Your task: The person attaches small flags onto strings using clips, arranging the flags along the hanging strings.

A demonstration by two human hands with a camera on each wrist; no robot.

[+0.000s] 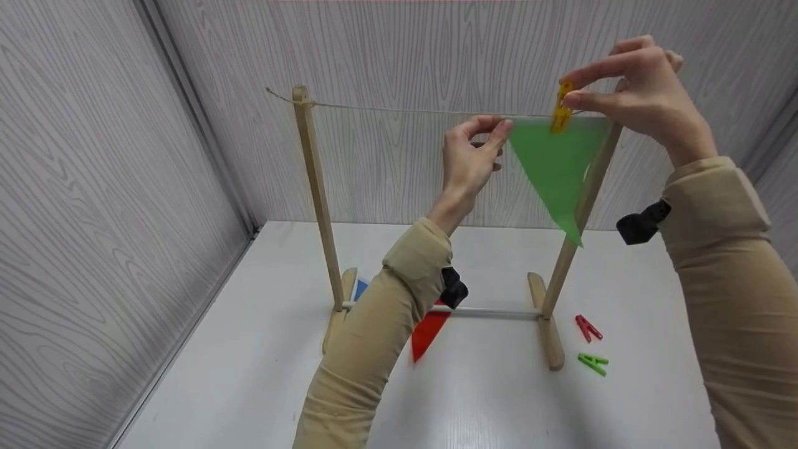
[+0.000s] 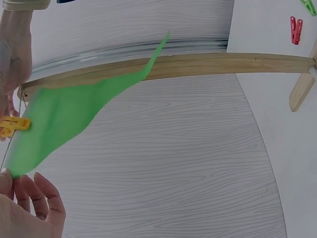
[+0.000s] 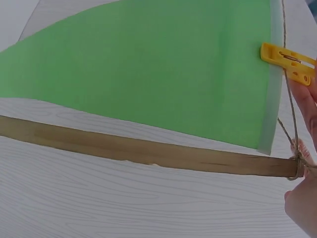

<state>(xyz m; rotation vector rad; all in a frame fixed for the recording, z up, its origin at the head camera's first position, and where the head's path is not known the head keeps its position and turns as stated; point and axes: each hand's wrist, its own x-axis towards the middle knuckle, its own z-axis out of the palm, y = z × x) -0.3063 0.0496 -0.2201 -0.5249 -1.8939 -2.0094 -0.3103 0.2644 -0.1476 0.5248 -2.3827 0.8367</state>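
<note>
A green triangular pennant (image 1: 555, 165) hangs point down at the right part of a string (image 1: 399, 110). My left hand (image 1: 472, 153) pinches the pennant's upper left corner between thumb and forefinger, its other fingers loosely bent. With thumb and forefinger my right hand (image 1: 648, 87) pinches the handle end of a yellow clothespin (image 1: 562, 107). The clothespin's nose overlaps the pennant's pale top edge and crosses the string, as the right wrist view shows with the clothespin (image 3: 285, 62) close up. The far side of its grip is hidden.
Two wooden posts (image 1: 318, 199) on feet hold the string, joined low by a white bar (image 1: 499, 312). A red clothespin (image 1: 588, 328) and a green clothespin (image 1: 593, 363) lie right of the stand. My left sleeve partly hides a red pennant (image 1: 429, 333) and a blue one (image 1: 360, 288).
</note>
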